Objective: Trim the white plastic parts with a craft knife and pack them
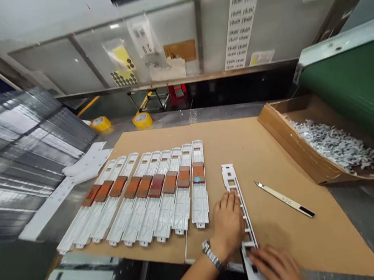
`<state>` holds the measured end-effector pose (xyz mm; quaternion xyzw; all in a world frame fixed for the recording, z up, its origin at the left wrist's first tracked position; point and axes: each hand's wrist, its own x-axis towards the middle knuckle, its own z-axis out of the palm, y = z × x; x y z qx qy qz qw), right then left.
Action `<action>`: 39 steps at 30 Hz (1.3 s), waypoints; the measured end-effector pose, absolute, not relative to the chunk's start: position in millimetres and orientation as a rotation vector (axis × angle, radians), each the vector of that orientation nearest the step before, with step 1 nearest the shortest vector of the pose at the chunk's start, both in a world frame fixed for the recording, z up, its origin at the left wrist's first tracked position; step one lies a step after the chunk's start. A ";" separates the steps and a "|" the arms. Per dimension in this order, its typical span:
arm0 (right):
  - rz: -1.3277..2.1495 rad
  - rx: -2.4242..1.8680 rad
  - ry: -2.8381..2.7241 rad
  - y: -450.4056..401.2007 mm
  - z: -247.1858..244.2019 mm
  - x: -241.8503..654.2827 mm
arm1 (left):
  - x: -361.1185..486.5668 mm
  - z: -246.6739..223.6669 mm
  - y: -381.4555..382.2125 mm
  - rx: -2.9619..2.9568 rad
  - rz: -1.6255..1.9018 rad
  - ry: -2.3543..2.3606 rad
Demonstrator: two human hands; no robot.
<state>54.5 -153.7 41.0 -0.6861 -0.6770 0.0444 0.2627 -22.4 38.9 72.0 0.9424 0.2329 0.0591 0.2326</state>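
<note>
A long white slotted plastic strip (246,215) lies lengthwise on the brown cardboard sheet (242,144), its near end reaching past the sheet's front edge. My left hand (228,219), with a metal watch on the wrist, rests on the strip's middle, fingers together over its left side. At the near end, my right hand (277,266) touches the strip from the right with spread, slightly blurred fingers. A cream-handled knife (284,198) lies right of the strip. To the left stands a row of several white strips (200,202) with reddish-brown bands round them.
An open cardboard box (299,153) of small grey-white parts sits at the right. Two yellow tape rolls (142,120) lie at the back. Wrapped stacks (18,139) stand at the left, more white pieces (77,279) at the lower left.
</note>
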 end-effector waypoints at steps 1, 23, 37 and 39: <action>0.102 -1.879 -1.824 -153.9 49.6 65.4 | -20.8 71.9 40.5 2.589 0.150 0.641; -0.308 -2.287 -1.674 -91.6 54.6 186.4 | -37.0 56.5 20.0 2.931 0.483 0.620; -0.071 -2.280 -1.909 -34.9 83.2 164.8 | -16.2 21.6 14.0 2.729 1.149 0.810; -0.042 -2.302 -1.932 -34.6 80.2 167.8 | -13.4 19.7 12.1 2.698 1.198 0.849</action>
